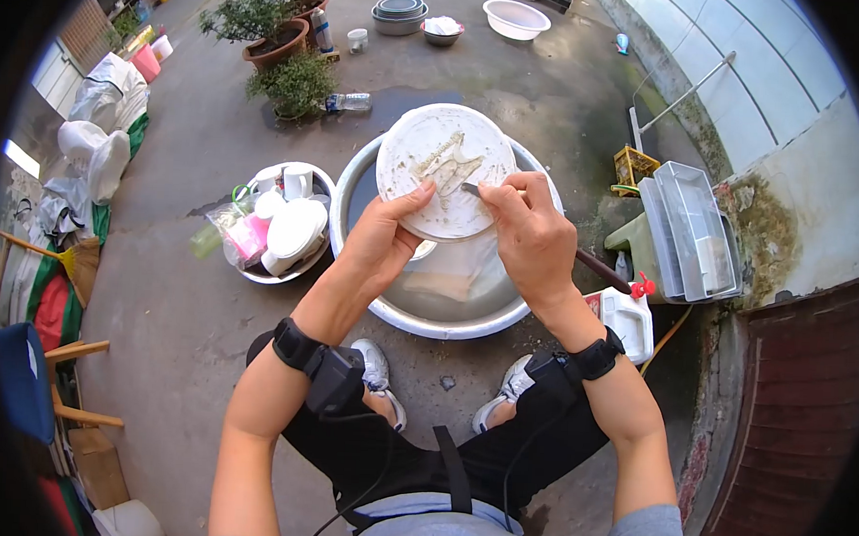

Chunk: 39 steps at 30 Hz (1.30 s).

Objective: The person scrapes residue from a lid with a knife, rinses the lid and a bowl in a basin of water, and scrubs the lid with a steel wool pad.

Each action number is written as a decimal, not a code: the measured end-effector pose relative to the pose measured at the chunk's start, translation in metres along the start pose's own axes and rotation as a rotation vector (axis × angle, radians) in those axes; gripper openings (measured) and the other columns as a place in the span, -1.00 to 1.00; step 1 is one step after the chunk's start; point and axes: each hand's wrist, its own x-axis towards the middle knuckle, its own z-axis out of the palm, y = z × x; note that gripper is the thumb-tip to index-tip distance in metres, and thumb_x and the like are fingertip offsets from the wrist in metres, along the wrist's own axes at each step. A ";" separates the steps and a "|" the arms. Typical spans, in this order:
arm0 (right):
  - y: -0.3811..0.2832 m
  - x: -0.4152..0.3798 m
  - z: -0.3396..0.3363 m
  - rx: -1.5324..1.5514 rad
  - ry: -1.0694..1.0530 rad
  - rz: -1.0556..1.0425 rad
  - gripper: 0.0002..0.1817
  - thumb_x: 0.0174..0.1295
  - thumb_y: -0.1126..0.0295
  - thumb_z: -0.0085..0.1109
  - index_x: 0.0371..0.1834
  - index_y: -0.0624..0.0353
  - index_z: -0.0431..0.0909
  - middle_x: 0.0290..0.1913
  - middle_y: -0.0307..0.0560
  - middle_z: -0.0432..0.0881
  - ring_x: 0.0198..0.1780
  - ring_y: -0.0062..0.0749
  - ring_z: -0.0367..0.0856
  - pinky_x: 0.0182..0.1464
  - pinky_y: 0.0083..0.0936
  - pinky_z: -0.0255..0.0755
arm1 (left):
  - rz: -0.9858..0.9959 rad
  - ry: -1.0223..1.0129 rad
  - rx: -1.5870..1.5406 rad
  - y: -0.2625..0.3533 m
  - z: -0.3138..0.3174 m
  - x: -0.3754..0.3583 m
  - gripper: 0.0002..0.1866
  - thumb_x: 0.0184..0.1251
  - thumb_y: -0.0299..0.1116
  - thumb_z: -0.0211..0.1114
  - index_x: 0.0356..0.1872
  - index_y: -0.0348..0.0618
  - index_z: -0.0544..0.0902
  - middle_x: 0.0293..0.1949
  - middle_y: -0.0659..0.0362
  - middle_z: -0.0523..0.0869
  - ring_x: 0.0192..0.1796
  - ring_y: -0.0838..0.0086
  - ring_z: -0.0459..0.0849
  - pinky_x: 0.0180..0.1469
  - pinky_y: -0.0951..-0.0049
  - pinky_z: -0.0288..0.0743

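My left hand point(385, 235) grips the lower left edge of a round white lid point(492, 156), thumb on its face. Patches of beige residue and brown specks cover the lid's middle. In my closed right hand point(532, 236) is a tool with a dark brown handle point(597, 269); its small grey tip touches or nearly touches the lid's face, and its exact kind is hidden by my fingers. Under the lid stands a large metal basin point(446, 328) holding cloudy water, with a pale flat item in it. The lid hides the basin's far part.
Left of the basin, a smaller bowl point(274, 278) holds white cups, lids and plastic bags. To the right are a white jug point(628, 325) with a red cap and clear plastic bins point(692, 222). Potted plants point(278, 46), a bottle point(348, 103) and a white basin point(517, 20) stand farther off.
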 end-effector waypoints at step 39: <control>0.005 -0.001 0.004 0.102 -0.026 -0.128 -0.76 0.02 0.55 0.29 -0.24 -0.04 0.67 -0.29 -0.29 0.54 -0.48 -0.45 0.62 -0.51 -0.52 0.46 | 0.019 -0.001 -0.052 0.004 0.000 0.000 -0.57 0.37 -0.43 0.24 0.21 -0.33 0.41 0.16 0.04 0.58 0.22 0.38 0.57 0.31 0.34 0.46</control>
